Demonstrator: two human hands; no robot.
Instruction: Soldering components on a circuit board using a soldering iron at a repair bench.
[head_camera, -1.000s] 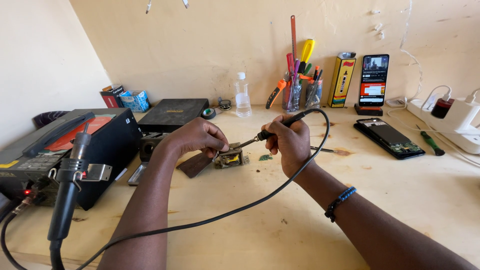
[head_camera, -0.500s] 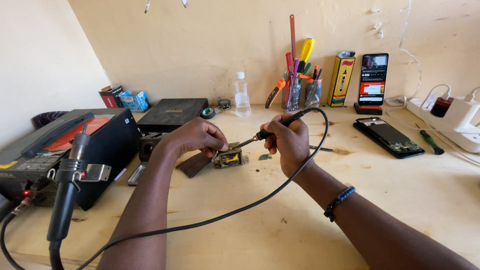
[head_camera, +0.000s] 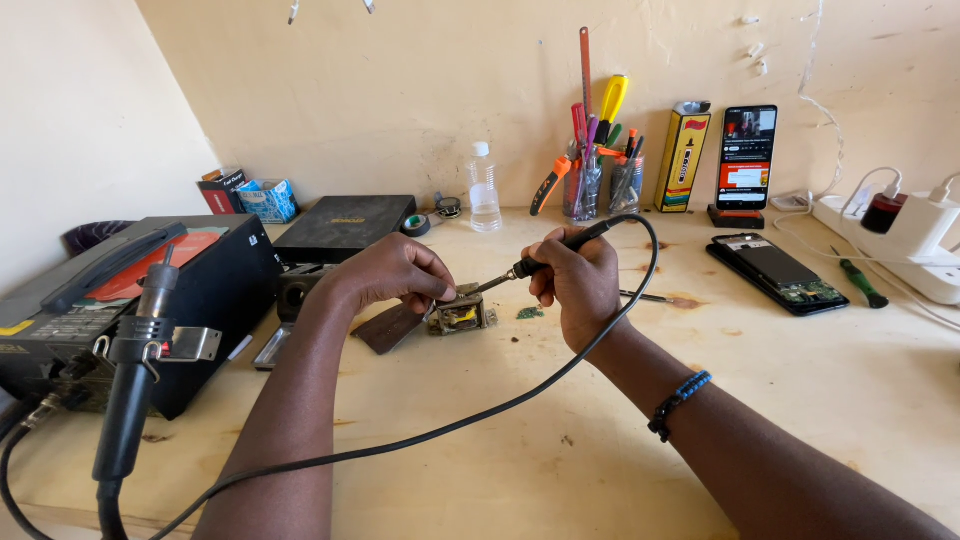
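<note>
Transformer-like small component (head_camera: 460, 313), yellowish with metal frame, sits on the wooden bench (head_camera: 820, 400) near centre, just right of a dark flat scrap (head_camera: 388, 327). Left hand (head_camera: 392, 275) curls over it from the left, fingertips pinching its top edge. Right hand (head_camera: 575, 280) wraps closed around a soldering iron (head_camera: 545, 256), pen-style grip, tip angled down-left and touching or just at the component's upper right; exact contact too small to tell. Black cable (head_camera: 560, 375) loops from the iron's back end up, round the right wrist and down across the near bench to the left. Blue bead bracelet (head_camera: 678, 404) on the right forearm. Small green board fragment (head_camera: 529, 313) lies just right of the component.

Left side: black soldering station (head_camera: 215, 290) with a hot-air handle (head_camera: 135, 380) hanging in its holder at the near left. Far from it, a flat black box (head_camera: 345, 225), tape roll (head_camera: 415, 225), clear plastic bottle (head_camera: 484, 188). Far centre: jars of tools (head_camera: 600, 170) with screwdrivers and cutters, tall yellow box (head_camera: 682, 157), phone (head_camera: 746, 155) propped upright with screen lit. Right: opened phone (head_camera: 778, 272) lying flat, green screwdriver (head_camera: 860, 282) beside it, white power strip (head_camera: 925, 250) with chargers plugged in at the far right.
</note>
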